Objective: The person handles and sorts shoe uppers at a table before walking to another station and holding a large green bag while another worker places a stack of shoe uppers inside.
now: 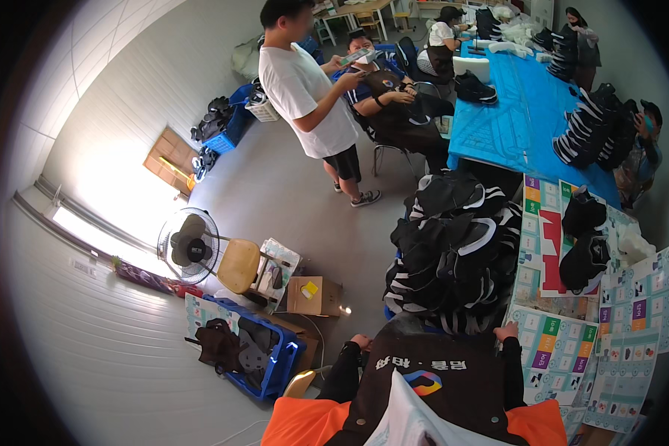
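Left hand [362, 342]: at the near left of the shoe pile [453, 256], fingers bent and partly hidden by the dark apron [424, 357]; whether it grips anything cannot be told. Right hand [507, 331]: between the pile's near right corner and the printed sheets [546, 357], fingers curled; grip likewise cannot be told.

Step in hand, as judged: a pause in handling the shoes, none visibly lifted. Drawing one from the pile would call for a forward reach, an opened hand and a steadying touch on its neighbours.

Materials: the pile has soft-looking black uppers and pale, curved soles, heaped at mixed angles. Two dark shoes [583, 256] lie apart on flat, overlapping sheets. Beyond, the worktop [502, 130] wears a creased, glossy blue cover. The cardboard box [314, 296] is square-edged and matt; the fan [193, 249] has a round wire guard.
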Tool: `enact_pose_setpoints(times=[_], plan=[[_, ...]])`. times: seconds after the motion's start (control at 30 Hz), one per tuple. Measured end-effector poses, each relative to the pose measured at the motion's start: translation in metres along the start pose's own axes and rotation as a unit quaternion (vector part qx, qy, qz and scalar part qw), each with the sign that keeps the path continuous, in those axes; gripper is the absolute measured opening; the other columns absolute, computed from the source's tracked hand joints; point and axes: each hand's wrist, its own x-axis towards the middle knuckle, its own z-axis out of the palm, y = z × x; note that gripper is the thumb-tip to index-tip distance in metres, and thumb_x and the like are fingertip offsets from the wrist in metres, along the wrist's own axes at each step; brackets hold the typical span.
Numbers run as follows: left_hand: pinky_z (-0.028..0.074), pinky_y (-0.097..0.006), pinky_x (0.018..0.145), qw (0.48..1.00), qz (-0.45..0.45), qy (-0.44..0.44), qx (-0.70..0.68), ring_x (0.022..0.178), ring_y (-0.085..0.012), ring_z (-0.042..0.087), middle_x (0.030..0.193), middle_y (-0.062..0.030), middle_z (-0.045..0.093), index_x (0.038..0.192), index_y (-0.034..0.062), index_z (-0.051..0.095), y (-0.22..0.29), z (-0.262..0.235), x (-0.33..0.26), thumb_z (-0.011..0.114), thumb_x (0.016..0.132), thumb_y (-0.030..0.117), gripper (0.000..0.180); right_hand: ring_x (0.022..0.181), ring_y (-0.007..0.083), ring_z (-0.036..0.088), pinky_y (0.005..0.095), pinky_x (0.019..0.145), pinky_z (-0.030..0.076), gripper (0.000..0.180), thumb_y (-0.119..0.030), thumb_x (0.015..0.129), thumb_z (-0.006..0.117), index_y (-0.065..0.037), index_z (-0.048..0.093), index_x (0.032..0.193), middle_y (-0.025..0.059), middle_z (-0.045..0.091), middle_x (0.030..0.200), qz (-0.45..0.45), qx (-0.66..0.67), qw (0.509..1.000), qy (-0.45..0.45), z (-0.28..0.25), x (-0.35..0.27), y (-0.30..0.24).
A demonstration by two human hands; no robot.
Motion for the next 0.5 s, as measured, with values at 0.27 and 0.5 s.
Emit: enact_pose_setpoints(times=[0.27, 0.5], plan=[[0.057, -0.047, 0.073, 0.860, 0.277, -0.058, 0.425, 0.088, -0.0328, 0.072, 0.092, -0.0157, 0.074, 0.097, 0.0146, 0.076, -0.003, -0.002, 0.034, 0.062, 0.087, 0.046, 0.036, 0.142, 0.0492, 0.033, 0.0511, 0.115, 0.037, 0.096, -0.038, 0.074, 0.074, 0.011, 0.035, 0.146, 0.0339, 0.013, 0.160, -0.007, -0.086, 0.995, 0.042, 0.019, 0.057, 0.045], [0.059, -0.035, 0.074, 0.996, 0.069, 0.005, -0.059, 0.073, -0.0212, 0.073, 0.082, -0.0124, 0.074, 0.098, -0.0036, 0.068, 0.018, -0.033, 0.005, 0.063, 0.098, 0.030, 0.034, 0.149, 0.0465, 0.017, 0.0502, 0.121, 0.026, 0.095, -0.039, 0.077, 0.070, 0.008, 0.031, 0.150, 0.0300, 0.010, 0.162, 0.029, 0.003, 1.000, 0.000, 0.008, 0.006, 0.015]])
